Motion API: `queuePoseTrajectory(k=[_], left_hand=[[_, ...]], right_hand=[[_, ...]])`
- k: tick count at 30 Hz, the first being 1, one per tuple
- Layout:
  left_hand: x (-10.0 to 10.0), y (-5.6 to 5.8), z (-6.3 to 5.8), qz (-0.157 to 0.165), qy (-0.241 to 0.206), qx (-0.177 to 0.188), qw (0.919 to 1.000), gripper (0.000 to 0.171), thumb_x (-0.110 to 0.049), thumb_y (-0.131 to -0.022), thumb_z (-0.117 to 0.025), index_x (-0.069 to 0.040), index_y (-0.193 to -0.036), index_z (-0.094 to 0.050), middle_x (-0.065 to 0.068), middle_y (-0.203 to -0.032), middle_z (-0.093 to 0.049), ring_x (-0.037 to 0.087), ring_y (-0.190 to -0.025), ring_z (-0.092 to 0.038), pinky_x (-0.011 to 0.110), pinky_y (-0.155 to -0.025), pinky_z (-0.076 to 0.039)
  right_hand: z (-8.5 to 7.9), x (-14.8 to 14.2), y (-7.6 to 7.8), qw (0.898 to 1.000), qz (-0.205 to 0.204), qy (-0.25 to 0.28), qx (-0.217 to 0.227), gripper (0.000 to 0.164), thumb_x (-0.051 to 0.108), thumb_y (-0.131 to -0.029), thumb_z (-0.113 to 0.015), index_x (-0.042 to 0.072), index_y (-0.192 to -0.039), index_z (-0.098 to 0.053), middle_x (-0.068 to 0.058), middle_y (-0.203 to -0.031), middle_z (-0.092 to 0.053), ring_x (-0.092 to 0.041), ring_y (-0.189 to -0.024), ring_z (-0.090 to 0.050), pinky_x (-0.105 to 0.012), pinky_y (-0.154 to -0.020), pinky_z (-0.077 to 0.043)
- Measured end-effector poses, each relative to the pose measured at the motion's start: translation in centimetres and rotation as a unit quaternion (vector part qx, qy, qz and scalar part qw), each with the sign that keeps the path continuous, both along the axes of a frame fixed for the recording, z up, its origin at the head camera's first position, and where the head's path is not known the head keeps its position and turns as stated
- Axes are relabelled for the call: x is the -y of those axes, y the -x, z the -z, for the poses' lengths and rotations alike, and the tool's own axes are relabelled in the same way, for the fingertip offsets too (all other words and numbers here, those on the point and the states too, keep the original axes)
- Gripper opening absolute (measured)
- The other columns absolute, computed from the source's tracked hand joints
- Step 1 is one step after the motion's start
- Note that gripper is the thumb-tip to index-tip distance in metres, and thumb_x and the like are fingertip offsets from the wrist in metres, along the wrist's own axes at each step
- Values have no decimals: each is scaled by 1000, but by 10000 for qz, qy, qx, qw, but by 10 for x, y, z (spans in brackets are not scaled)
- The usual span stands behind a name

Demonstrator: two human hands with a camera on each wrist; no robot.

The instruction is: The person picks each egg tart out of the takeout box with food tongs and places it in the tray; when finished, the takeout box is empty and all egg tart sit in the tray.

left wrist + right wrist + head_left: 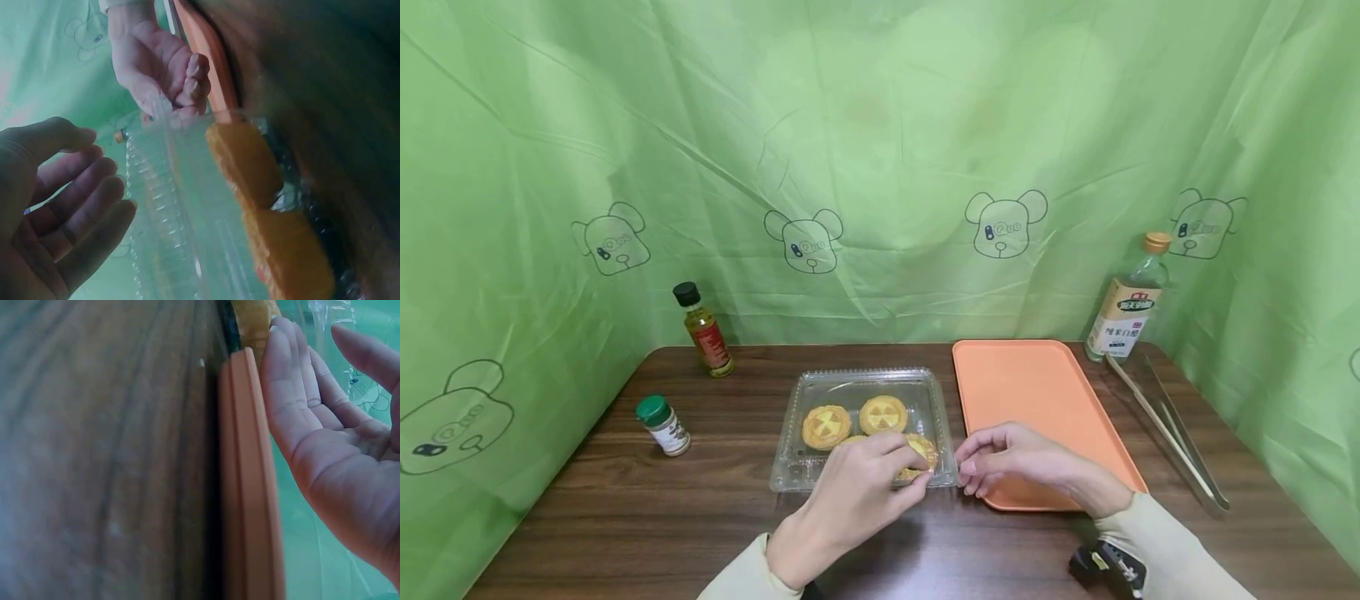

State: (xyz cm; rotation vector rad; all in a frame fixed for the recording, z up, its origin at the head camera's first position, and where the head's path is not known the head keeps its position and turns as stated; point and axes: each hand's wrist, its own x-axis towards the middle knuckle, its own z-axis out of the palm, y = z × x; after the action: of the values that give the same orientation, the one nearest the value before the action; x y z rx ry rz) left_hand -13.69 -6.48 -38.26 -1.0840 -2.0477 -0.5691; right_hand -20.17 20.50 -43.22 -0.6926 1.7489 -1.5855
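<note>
A clear plastic container (787, 477) sat on the dark wooden table (715, 533), with round golden pastries (883, 414) inside it: two showed plainly toward the back, another lay at the front right, and a fourth was partly hidden behind the left hand (865, 483). That hand was over the container's front right part, its fingers bent but loose, with a gap between thumb and fingers and nothing gripped. The right hand (1011, 458) was at the container's front right corner, over the near left part of the orange tray (1022, 392); its fingers were relaxed, the thumb stood apart, and it gripped nothing, though whether its fingertips touched the plastic could not be told. The tray lay just to the right of the container. On the left stood a black-capped bottle (706, 333) holding yellowish liquid and, nearer, a green-capped shaker (666, 432) whose label hid much of its contents. Beyond the tray, at the back right, stood a glass bottle (1123, 312) with an orange cap, and metal tongs (1187, 450) lay in front of it.
</note>
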Motion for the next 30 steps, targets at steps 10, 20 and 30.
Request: queuePoseTrajectory(k=[10, 20, 30], left_hand=[[-7, -9, 10, -359, -91, 873, 9955, 11, -15, -72, -81, -21, -78, -74, -15, -74, -63, -1, -59, -58, 11, -48, -39], [-14, -14, 21, -599, 112, 1208, 9908, 10, -16, -74, -83, -16, -81, -76, -11, -77, -66, 2, -67, -62, 15, -61, -54], [-19, -12, 29, -800, 152, 552, 9951, 10, -15, -71, -83, -15, -79, -77, -12, -70, -50, 5, -61, -48, 16, -49, -44]], right_hand=[[2, 2, -8, 9994, -120, 307, 85, 23, 6, -95, -60, -9, -112, -62, -31, -99, -65, -28, -85, -67, -42, -77, -59], [2, 6, -12, 9979, -49, 421, 493, 27, 6, -94, -62, -15, -111, -60, -27, -97, -67, -23, -80, -67, -36, -76, -59], [6, 10, -14, 9958, -73, 655, 628, 31, 5, -94, -61, -21, -109, -54, -22, -92, -67, -20, -77, -65, -32, -74, -59]])
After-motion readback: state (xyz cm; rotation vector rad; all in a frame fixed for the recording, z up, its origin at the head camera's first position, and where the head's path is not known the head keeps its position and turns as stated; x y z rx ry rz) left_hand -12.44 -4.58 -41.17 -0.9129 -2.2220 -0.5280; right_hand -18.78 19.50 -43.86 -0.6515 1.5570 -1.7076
